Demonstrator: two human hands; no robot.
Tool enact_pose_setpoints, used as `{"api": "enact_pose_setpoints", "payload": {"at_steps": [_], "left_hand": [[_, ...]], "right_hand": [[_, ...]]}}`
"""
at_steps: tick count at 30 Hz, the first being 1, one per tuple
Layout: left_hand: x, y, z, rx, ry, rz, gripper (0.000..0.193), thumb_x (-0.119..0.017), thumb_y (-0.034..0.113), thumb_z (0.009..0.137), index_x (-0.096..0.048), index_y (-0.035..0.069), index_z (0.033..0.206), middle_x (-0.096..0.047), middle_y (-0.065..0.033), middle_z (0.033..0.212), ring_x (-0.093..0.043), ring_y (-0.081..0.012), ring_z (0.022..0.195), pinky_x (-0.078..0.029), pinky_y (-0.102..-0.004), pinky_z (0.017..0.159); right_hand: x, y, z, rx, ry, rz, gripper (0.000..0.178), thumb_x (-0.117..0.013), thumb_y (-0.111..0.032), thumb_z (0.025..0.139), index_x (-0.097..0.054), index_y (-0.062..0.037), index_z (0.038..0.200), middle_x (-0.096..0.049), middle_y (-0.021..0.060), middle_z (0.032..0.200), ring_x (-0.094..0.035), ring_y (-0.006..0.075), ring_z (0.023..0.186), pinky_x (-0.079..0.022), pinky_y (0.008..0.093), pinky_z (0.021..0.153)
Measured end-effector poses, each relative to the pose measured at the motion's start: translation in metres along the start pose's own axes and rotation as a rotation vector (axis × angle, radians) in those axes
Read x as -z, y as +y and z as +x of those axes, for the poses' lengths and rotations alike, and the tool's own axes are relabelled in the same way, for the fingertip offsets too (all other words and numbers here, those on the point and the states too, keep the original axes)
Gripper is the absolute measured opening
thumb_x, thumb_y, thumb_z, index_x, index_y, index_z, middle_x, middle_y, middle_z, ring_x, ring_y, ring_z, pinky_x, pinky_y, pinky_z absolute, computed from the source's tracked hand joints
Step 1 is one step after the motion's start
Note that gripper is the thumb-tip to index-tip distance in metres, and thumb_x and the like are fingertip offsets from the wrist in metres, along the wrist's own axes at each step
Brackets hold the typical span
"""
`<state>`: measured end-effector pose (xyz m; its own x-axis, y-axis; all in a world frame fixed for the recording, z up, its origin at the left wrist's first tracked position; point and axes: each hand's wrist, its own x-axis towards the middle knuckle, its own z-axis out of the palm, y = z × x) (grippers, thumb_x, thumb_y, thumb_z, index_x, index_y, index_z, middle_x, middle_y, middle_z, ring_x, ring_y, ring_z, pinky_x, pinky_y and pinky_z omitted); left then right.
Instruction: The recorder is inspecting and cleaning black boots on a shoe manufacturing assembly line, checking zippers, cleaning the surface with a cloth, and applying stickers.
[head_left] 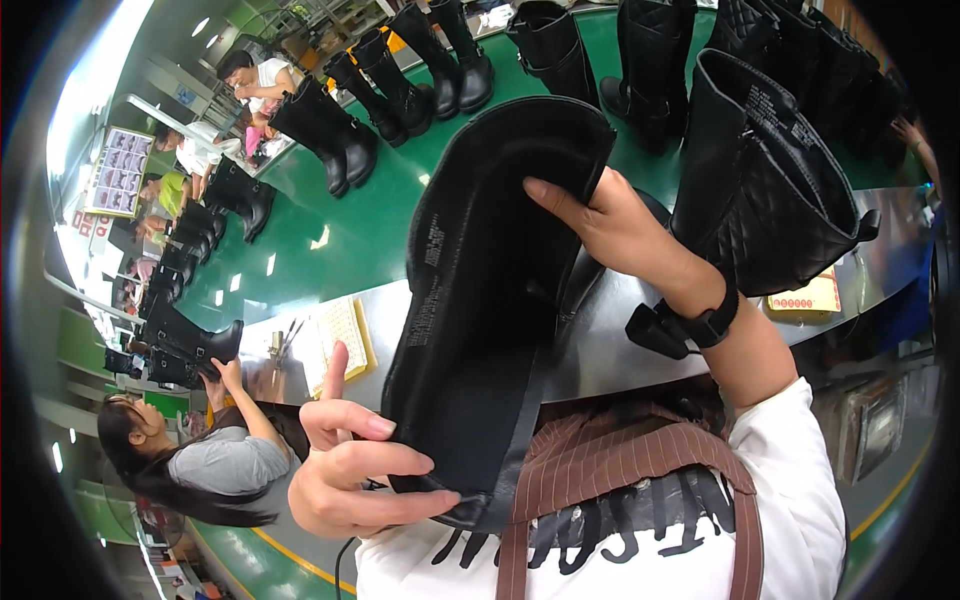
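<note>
A tall black boot [470, 340] is spread open in front of my chest, its dark inner lining facing up. My right hand [630, 230] grips the far right edge of its shaft, the thumb lying inside on the lining. At the near left edge my left hand [350, 465] pinches the rim, with fingertips over the inside and the index finger raised. Small pale print runs along the left part of the lining. The boot's foot is mostly hidden behind the shaft. A black band with a small device [665, 330] sits on my right wrist.
A quilted black boot [765, 190] stands close on the right, beside a yellow pad [805, 295]. Another yellow pad [345, 345] and thin tools [285, 340] lie on the metal table edge [600, 350]. Several boots line the green surface [380, 235]. A co-worker [220, 465] handles a boot at left.
</note>
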<state>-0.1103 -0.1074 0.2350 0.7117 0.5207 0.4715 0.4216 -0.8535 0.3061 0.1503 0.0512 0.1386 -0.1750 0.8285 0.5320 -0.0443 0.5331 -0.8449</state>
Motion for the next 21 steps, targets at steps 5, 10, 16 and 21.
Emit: {"api": "enact_pose_setpoints", "payload": {"at_steps": [5,10,16,21], "left_hand": [[0.003,-0.016,-0.016,-0.033,0.031,-0.085,0.043,-0.080,0.016,0.033,-0.079,0.029,0.074,-0.061,0.0082,0.092,-0.043,-0.0200,0.105,-0.018,-0.0655,0.115],[0.000,-0.015,-0.007,-0.054,0.108,-0.108,0.041,-0.081,0.015,0.035,-0.079,0.028,0.074,-0.062,0.0046,0.095,-0.043,-0.0212,0.106,-0.024,-0.0626,0.114],[-0.011,0.001,0.033,0.122,0.433,0.504,0.052,-0.069,-0.002,0.059,-0.068,0.012,0.109,-0.049,-0.0214,0.134,-0.051,-0.0313,0.119,-0.037,-0.0451,0.099],[-0.064,-0.043,0.066,0.287,0.819,0.771,0.084,-0.070,-0.009,0.070,-0.031,0.001,0.144,-0.034,-0.0158,0.146,-0.058,-0.0292,0.110,-0.048,-0.0336,0.090]], "right_hand": [[0.000,0.006,-0.003,0.010,-0.020,-0.101,0.033,-0.057,-0.029,0.099,-0.064,0.0022,0.105,-0.067,0.0165,0.081,-0.062,0.0223,0.070,-0.050,0.0355,0.068],[-0.004,-0.006,-0.004,0.006,0.002,-0.112,0.030,-0.058,-0.027,0.098,-0.065,0.0014,0.104,-0.066,0.0158,0.080,-0.060,0.0248,0.067,-0.050,0.0343,0.068],[-0.021,-0.018,-0.009,0.100,0.070,-0.087,0.020,-0.063,-0.014,0.093,-0.061,-0.0003,0.108,-0.060,0.0182,0.075,-0.050,0.0228,0.061,-0.046,0.0326,0.060],[-0.021,-0.007,-0.020,0.135,-0.059,-0.155,0.046,-0.074,-0.027,0.084,-0.059,-0.0016,0.119,-0.068,0.0159,0.101,-0.067,0.0268,0.093,-0.053,0.0333,0.078]]}}
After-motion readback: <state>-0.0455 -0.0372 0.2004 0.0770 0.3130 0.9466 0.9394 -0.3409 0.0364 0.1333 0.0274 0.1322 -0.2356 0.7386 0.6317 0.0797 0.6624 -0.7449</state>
